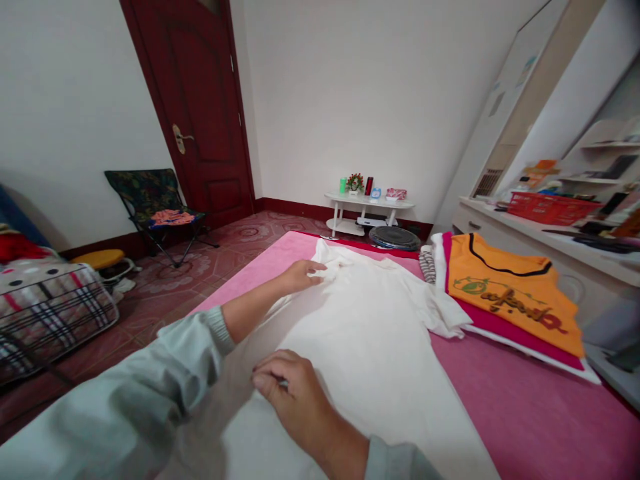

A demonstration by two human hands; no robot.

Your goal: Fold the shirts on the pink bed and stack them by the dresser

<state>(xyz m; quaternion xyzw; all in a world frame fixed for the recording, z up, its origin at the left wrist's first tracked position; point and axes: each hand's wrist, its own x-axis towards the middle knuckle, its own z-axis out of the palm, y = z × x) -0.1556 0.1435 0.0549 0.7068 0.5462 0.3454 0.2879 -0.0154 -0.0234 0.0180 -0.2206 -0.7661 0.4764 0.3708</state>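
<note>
A white T-shirt (370,333) lies spread flat on a pink bed cover (525,413). My left hand (303,275) reaches far forward and pinches the shirt's left shoulder and sleeve area, its fingers closed on bunched cloth. My right hand (295,393) is nearer to me, at the shirt's left edge, with thumb and fingers pinched on the fabric. Both arms wear pale grey-green sleeves.
A stack of folded clothes topped by an orange shirt (515,293) lies at the bed's right. Beyond stand a small white table (370,203), a dark red door (200,100), a folding chair (155,207) and a red basket (550,207) on a white counter.
</note>
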